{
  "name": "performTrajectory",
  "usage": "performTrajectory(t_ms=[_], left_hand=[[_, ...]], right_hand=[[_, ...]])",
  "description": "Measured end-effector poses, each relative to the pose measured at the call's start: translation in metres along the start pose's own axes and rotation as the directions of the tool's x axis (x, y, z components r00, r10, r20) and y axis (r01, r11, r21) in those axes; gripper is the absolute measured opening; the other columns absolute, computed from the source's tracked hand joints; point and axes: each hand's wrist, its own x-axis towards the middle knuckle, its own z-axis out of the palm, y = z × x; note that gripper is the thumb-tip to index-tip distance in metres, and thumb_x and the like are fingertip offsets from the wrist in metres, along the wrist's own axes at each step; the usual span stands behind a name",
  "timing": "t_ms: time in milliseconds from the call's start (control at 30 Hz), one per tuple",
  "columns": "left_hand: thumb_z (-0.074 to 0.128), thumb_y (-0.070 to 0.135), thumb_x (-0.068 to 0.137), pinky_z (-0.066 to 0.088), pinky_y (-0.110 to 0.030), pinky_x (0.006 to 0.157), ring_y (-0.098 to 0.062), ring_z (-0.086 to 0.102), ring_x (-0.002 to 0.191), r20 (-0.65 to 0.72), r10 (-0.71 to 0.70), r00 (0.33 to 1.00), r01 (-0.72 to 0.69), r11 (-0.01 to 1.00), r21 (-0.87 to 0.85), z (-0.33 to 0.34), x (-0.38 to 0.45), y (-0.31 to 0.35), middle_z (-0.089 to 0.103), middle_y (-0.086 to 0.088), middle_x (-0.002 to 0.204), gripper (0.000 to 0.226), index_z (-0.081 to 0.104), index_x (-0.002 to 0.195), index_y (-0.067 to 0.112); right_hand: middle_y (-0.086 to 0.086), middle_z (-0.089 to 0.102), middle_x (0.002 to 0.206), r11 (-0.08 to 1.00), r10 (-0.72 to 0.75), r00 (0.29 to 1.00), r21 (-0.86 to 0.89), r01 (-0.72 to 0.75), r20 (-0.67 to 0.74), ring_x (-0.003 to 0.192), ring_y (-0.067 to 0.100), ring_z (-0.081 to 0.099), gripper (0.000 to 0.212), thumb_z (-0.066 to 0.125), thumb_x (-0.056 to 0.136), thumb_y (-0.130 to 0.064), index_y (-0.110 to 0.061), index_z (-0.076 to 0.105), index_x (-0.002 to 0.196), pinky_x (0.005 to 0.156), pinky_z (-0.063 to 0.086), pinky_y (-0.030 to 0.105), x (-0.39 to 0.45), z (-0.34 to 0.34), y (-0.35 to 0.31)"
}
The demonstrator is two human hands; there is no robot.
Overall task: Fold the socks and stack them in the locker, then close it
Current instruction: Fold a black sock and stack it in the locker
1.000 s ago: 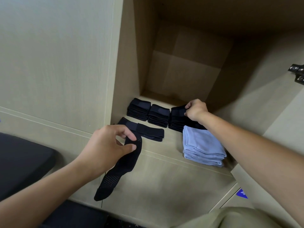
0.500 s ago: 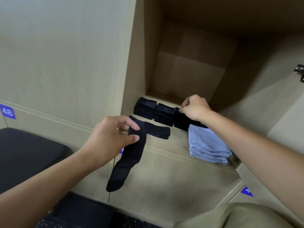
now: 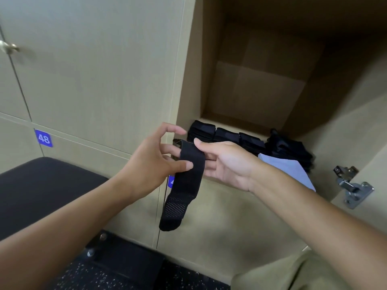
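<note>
A long black sock (image 3: 188, 178) hangs toe-down in front of the open locker (image 3: 261, 91). My left hand (image 3: 150, 164) pinches its upper part, thumb on the front and fingers behind. From the right, my right hand (image 3: 230, 166) comes in palm up, fingers behind the cuff and thumb on its top edge. On the locker floor lie three stacks of folded black socks (image 3: 226, 136). A looser black pile (image 3: 291, 151) sits to their right, and a light blue folded stack (image 3: 289, 170) is partly hidden by my right wrist.
The open locker door with a metal hinge (image 3: 351, 185) stands at the right. Shut locker doors fill the left, one labelled 48 (image 3: 43, 138), with a knob (image 3: 8, 48) at far left. A black padded bench (image 3: 41, 189) sits low on the left over speckled flooring.
My right hand has left the black pile in the locker and come forward to the hanging sock's cuff. My left hand has raised the sock slightly. The camera has moved closer.
</note>
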Motion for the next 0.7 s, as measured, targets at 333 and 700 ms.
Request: performTrajectory(t_ms=[333, 700], left_hand=[[0.072, 0.016, 0.092, 0.057, -0.033, 0.072, -0.015, 0.072, 0.071, 0.067, -0.242, 0.968, 0.25, 0.952, -0.176, 0.006, -0.006, -0.011, 0.078, -0.006, 0.082, 0.037, 0.047, 0.119, 0.015], [0.062, 0.028, 0.101, 0.052, -0.022, 0.063, -0.012, 0.067, 0.071, 0.214, -0.324, 0.921, 0.309, 0.946, 0.102, 0.011, -0.016, -0.019, 0.077, -0.008, 0.09, 0.021, 0.06, 0.087, 0.012]], right_hand=[[0.011, 0.075, 0.113, 0.951, -0.218, 0.951, 0.174, 0.258, -0.219, 0.102, 0.022, 0.074, 0.037, 0.068, 0.092, 0.001, -0.008, 0.063, 0.127, 0.091, 0.059, 0.036, 0.009, -0.009, -0.002], [0.016, 0.072, 0.117, 0.909, -0.263, 0.899, 0.223, 0.352, -0.35, 0.102, 0.024, 0.074, 0.059, 0.068, 0.091, 0.003, -0.012, 0.045, 0.143, 0.094, 0.059, 0.046, 0.004, -0.021, -0.009]])
